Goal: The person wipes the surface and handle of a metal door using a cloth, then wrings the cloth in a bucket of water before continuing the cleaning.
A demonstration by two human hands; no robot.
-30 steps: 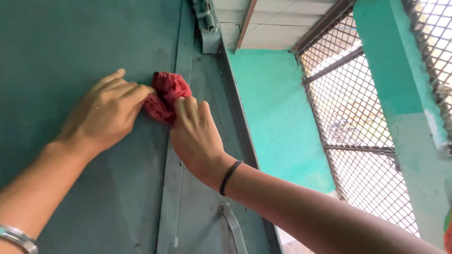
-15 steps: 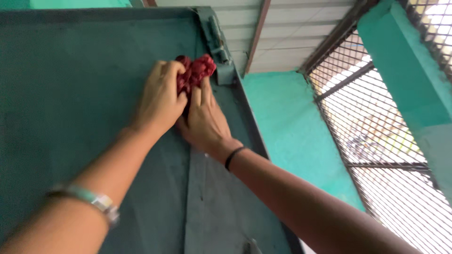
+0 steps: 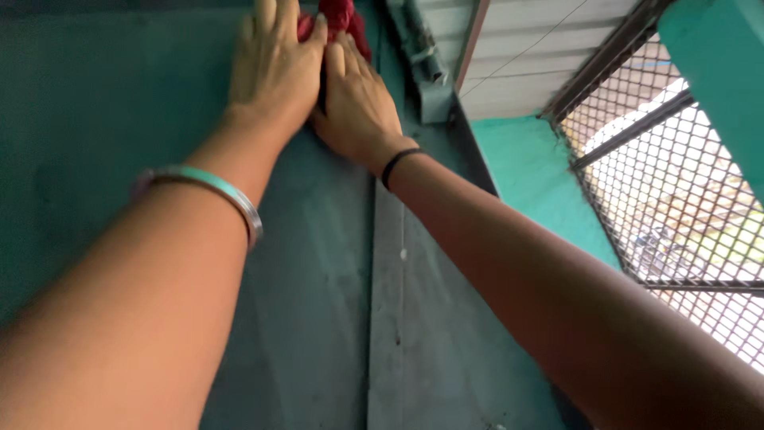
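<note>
Pressing a crumpled red rag (image 3: 338,20) against the dark green metal door (image 3: 103,135), we are holding it just beyond our fingertips near the door's top right corner. Left hand (image 3: 274,72) and right hand (image 3: 358,107) are lying flat side by side, fingers extended, both touching it.

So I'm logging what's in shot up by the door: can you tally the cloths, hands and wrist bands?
Red cloth: 1
Hands: 2, left hand and right hand
Wrist bands: 2, metal bangle and black band
Total: 5
</note>
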